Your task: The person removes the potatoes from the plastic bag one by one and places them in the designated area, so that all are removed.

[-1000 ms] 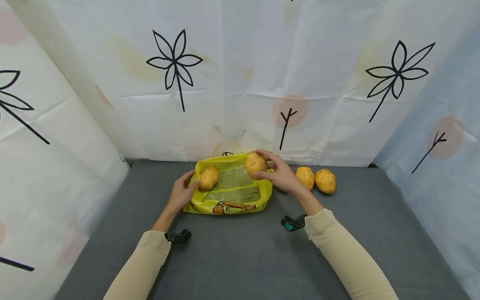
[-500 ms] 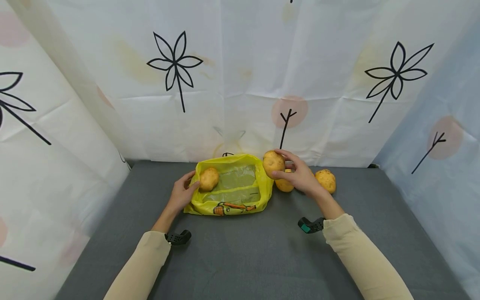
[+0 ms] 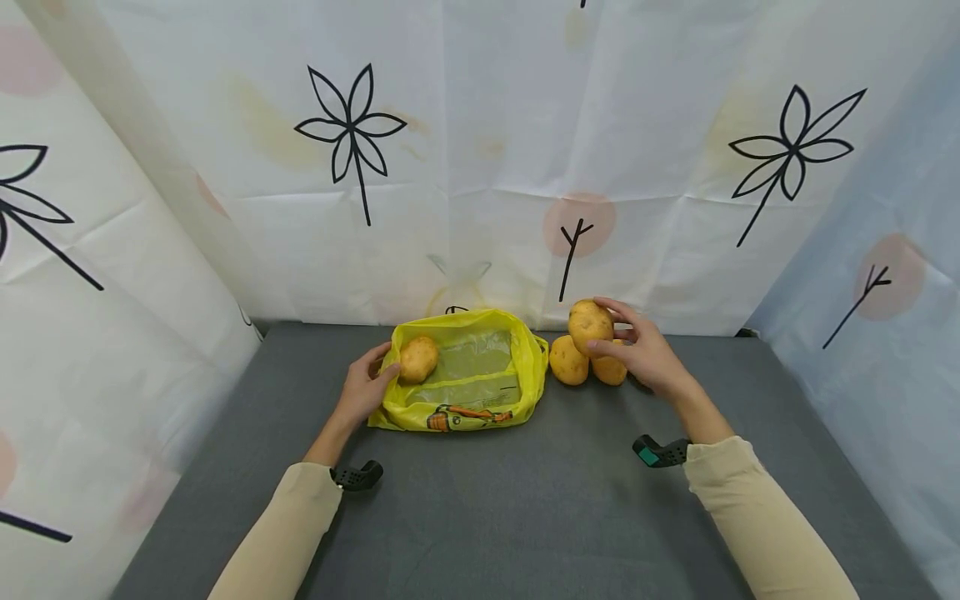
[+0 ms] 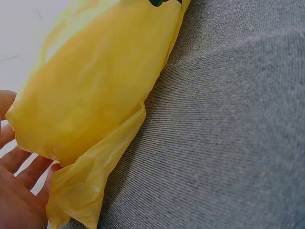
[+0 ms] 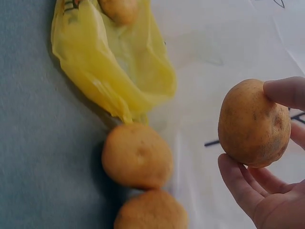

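Note:
A yellow plastic bag (image 3: 457, 417) with a printed picture on its front lies with its mouth wide, and one potato (image 3: 417, 359) sits inside at its left end. My left hand (image 3: 365, 386) grips the bag's left rim; in the left wrist view its fingers (image 4: 29, 169) lie against the yellow plastic. Raised above the table, another potato (image 3: 589, 327) is pinched between the thumb and fingers of my right hand (image 3: 643, 350). Below it, two potatoes (image 3: 568, 361) (image 3: 609, 369) rest side by side just right of the bag, the second partly covered by the held one.
Dark grey cloth covers the table (image 3: 480, 517). White patterned curtains (image 3: 465, 167) hang behind the table and along both sides. The right hand hides the spot where a further potato lay in the earlier frames.
My right hand has carried its potato rightward, from above the bag to above the loose potatoes, and now hides the rightmost one. The left hand and the bag have stayed put.

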`<action>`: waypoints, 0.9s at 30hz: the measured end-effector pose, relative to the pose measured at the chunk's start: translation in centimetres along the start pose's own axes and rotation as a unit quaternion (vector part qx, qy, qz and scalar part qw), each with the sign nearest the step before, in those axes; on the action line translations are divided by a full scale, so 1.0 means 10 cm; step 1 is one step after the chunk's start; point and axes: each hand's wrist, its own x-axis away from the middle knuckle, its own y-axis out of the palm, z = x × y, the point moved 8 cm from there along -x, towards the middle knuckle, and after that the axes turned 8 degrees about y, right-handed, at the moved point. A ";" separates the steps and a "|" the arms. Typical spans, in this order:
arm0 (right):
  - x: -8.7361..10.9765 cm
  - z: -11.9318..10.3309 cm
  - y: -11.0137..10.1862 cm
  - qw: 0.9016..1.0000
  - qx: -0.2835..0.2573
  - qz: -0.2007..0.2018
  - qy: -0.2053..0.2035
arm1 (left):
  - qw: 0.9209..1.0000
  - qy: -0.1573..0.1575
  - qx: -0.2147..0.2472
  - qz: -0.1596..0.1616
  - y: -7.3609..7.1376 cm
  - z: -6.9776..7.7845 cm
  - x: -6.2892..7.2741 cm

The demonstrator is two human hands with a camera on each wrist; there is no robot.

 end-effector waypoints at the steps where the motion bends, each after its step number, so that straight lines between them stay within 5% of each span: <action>1: 0.01 0.01 -0.03 1.000 0.000 0.003 0.002 | 1.000 0.000 0.001 0.000 0.00 0.00 0.00; 27: 0.22 0.59 -0.71 0.997 -0.034 0.043 0.053 | 1.000 -0.002 0.009 0.005 -0.01 0.01 0.00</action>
